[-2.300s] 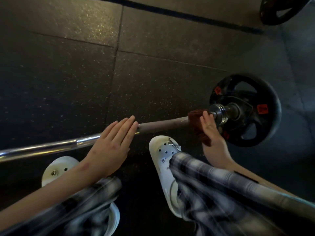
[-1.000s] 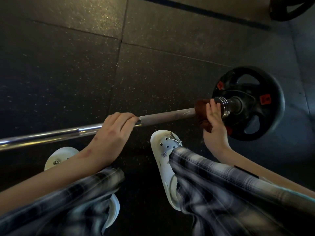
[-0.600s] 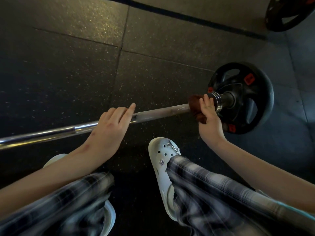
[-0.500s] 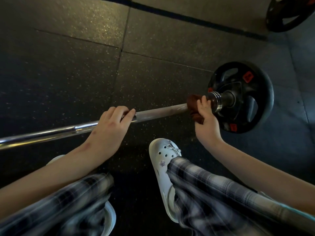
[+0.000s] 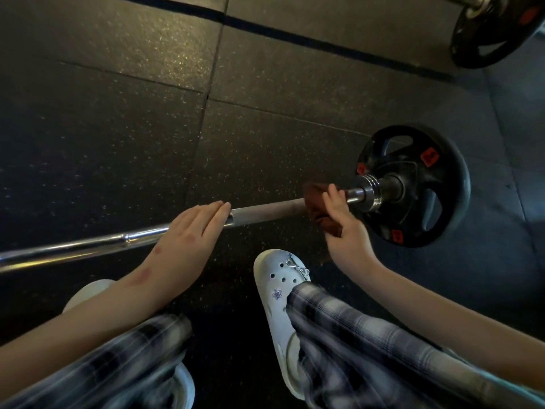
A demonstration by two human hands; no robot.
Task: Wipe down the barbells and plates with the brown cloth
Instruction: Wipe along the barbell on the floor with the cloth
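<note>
A steel barbell (image 5: 265,212) lies across the dark rubber floor, running from the left edge to a black plate (image 5: 451,184) with red labels on its right end. My right hand (image 5: 343,231) grips the brown cloth (image 5: 314,199), which is wrapped round the bar just left of the chrome collar (image 5: 370,191). My left hand (image 5: 191,234) rests flat on the bar near its middle, fingers straight and pointing right.
A second black plate (image 5: 489,33) on another bar stands at the top right. My white clogs (image 5: 283,284) and plaid trouser legs are just in front of the bar. Dark rubber floor tiles (image 5: 118,128) spread behind the bar.
My left hand has uncurled from the bar and now lies flat on it. The right hand with the cloth has slid slightly left, off the collar.
</note>
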